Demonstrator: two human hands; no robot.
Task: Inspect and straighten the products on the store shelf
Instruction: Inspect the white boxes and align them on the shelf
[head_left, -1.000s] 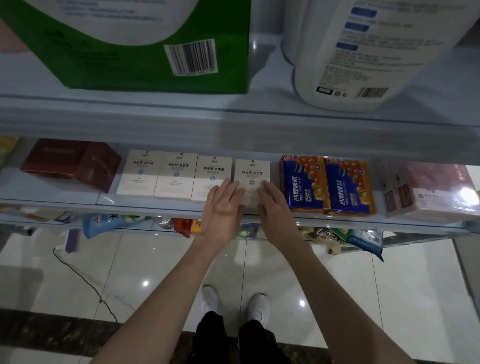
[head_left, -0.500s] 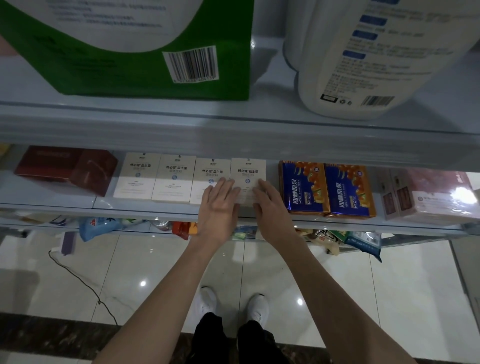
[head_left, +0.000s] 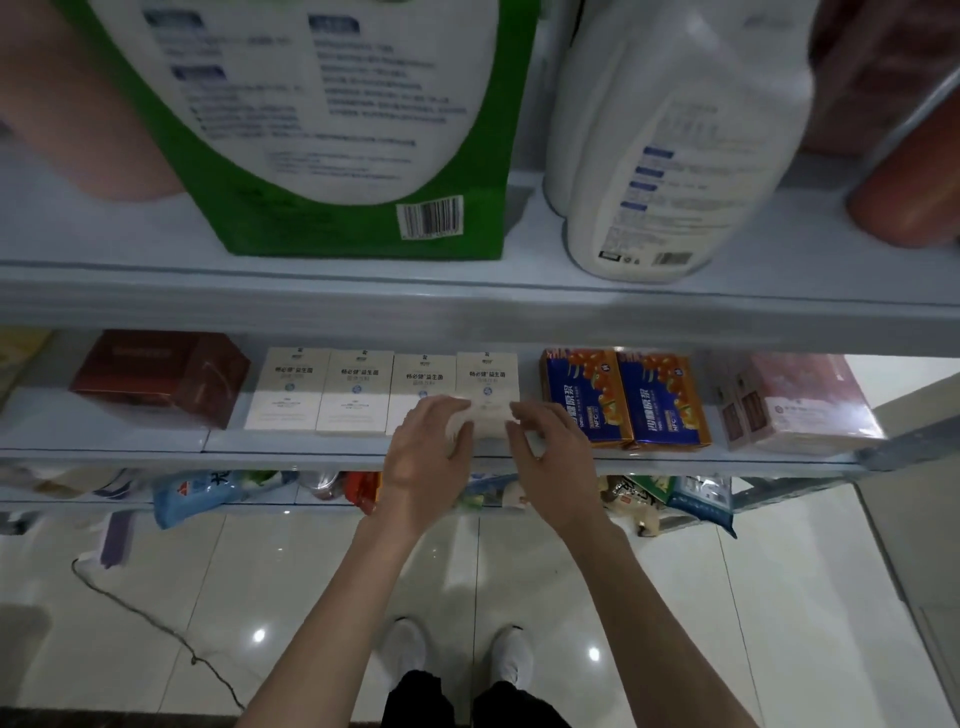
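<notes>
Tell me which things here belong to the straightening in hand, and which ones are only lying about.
In hand: rightmost white box, held by left hand and right hand; three white neighbours.
Lying about: blue boxes, dark red box, green carton, white jug, floor cable.

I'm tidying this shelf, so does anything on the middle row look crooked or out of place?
The dark red box at the left end looks turned, its front edge slanting against the shelf edge, unlike the squared-up white boxes.
</notes>
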